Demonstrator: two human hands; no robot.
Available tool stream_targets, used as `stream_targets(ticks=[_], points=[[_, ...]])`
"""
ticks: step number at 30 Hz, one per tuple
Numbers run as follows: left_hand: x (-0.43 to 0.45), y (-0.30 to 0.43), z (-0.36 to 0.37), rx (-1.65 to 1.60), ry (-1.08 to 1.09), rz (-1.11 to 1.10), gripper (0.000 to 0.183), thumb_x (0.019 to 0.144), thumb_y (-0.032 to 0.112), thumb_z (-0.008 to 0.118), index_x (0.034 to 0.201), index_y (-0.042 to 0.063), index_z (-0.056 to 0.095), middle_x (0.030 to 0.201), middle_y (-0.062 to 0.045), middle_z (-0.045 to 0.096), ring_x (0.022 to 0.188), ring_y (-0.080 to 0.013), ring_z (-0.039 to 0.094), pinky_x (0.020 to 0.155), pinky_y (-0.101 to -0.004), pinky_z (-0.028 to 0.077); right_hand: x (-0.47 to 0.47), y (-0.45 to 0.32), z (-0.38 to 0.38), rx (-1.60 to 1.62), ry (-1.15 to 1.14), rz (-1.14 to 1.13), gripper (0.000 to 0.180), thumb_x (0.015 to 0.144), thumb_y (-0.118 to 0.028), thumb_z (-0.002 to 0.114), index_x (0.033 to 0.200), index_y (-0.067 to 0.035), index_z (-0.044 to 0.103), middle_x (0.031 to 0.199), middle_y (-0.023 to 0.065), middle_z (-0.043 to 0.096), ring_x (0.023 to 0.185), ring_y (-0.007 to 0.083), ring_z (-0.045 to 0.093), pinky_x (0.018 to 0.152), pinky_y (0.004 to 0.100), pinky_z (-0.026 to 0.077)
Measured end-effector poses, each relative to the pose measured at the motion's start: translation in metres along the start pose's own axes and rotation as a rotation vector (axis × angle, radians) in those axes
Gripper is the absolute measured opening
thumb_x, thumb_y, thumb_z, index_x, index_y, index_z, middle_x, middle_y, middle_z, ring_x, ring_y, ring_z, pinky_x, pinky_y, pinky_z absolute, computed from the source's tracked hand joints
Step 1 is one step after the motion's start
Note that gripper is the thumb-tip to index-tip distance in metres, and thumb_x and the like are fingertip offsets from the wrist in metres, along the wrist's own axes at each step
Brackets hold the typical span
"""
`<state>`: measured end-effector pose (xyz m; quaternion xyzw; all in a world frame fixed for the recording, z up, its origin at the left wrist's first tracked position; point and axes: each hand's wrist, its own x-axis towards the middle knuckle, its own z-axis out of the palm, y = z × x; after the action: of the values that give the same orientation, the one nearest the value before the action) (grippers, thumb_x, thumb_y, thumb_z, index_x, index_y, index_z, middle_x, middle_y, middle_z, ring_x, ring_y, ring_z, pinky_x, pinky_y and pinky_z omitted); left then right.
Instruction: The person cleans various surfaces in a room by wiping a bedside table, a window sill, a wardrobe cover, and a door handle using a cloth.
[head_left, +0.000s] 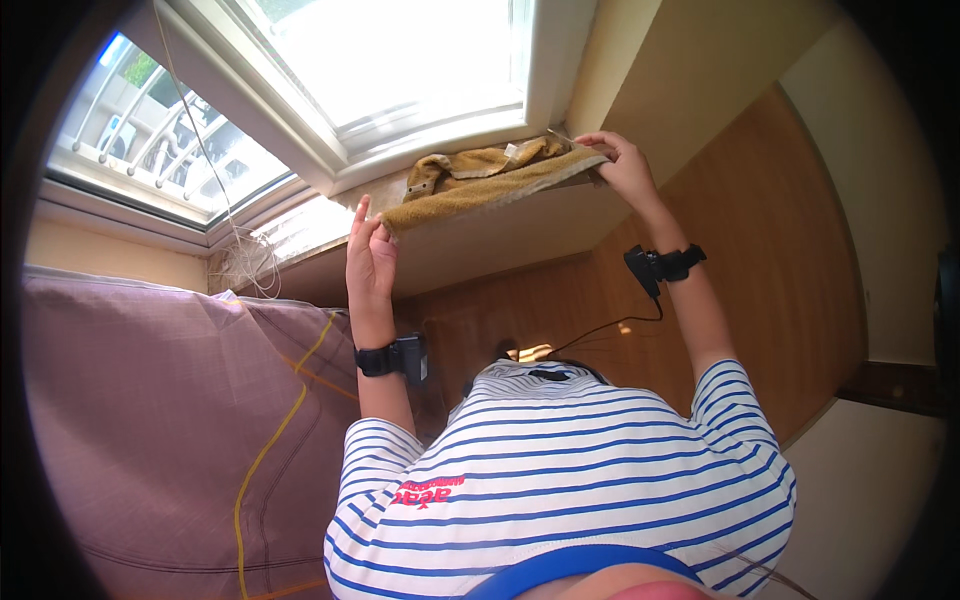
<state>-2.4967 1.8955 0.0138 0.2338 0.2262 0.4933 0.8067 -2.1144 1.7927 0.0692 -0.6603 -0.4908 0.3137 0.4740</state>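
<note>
A mustard-brown terry towel (480, 187) with a pale edge stretches along the window sill (382, 193), partly bunched near the window frame and hanging slightly over the sill's front edge. My left hand (373, 251) pinches its left corner between thumb and fingers, with one finger pointing up. At the right end, my right hand (616, 165) grips the other corner near the wall. A small white tag (511, 150) shows on the bunched part. Each wrist wears a black strap with a small device.
Thin white cords (255, 259) lie tangled on the sill's left part. The white window frame (330, 169) rises behind the towel. A pinkish cloth cover (165, 420) with yellow lines fills the lower left. A black cable (611, 324) runs from my right wrist towards my waist.
</note>
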Motion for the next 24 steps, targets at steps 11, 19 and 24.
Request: stream_targets(ticks=[11, 19, 24], points=[[0.036, -0.075, -0.008, 2.093, -0.185, 0.717, 0.066, 0.079, 0.020, 0.070, 0.140, 0.020, 0.045, 0.148, -0.006, 0.038, 0.138, -0.0340, 0.028, 0.113, -0.0495, 0.021, 0.011, 0.089, 0.089, -1.020, 0.094, -0.477, 0.050, 0.088, -0.021, 0.061, 0.136, -0.018, 0.047, 0.145, 0.0085, 0.040, 0.132, 0.0261, 0.040, 0.107, 0.0400, 0.038], [0.040, -0.079, 0.002, 2.149, -0.210, 0.769, 0.068, 0.073, 0.004, 0.064, 0.138, 0.019, 0.048, 0.144, -0.008, 0.043, 0.135, -0.0365, 0.033, 0.110, -0.0500, 0.027, -0.001, 0.088, 0.080, -0.921, 0.241, -0.462, 0.027, 0.087, -0.014, 0.059, 0.114, -0.017, 0.063, 0.133, 0.0040, 0.055, 0.120, 0.0222, 0.053, 0.100, 0.0377, 0.043], [0.019, -0.096, 0.041, 2.041, -0.491, 0.679, 0.053, 0.081, 0.005, 0.057, 0.134, 0.012, 0.052, 0.128, -0.011, 0.057, 0.123, -0.0346, 0.048, 0.099, -0.0445, 0.039, -0.057, 0.087, 0.035, -0.786, 0.405, -0.503, 0.016, 0.081, -0.008, 0.065, 0.096, -0.008, 0.059, 0.103, 0.0065, 0.063, 0.103, 0.0240, 0.060, 0.087, 0.0389, 0.047]])
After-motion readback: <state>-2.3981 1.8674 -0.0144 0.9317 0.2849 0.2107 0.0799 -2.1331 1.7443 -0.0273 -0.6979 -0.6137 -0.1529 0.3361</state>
